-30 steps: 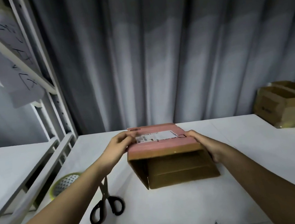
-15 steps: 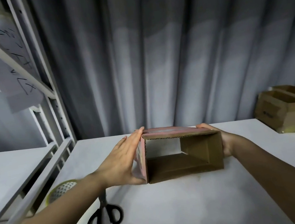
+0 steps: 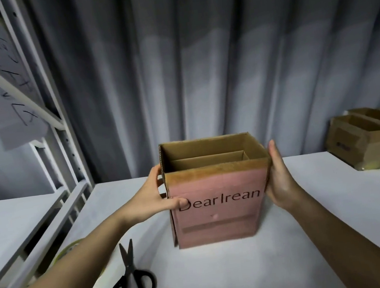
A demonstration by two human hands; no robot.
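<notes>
The grip is two-sided: the left hand [image 3: 152, 198] clasps the pink cardboard box [image 3: 221, 215], thumb on its front, while the right hand [image 3: 278, 178] presses flat, steadying it upright, open-topped, on the bench [image 3: 226, 273].

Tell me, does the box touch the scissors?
Apart. The head view shows a strip of bare table between the tips of the scissors and the box.

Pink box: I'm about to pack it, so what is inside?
Inside the pink box only brown cardboard shows: its inner walls and a folded inner flap along the far side. The near wall hides the floor, so anything lying low cannot be seen.
</notes>
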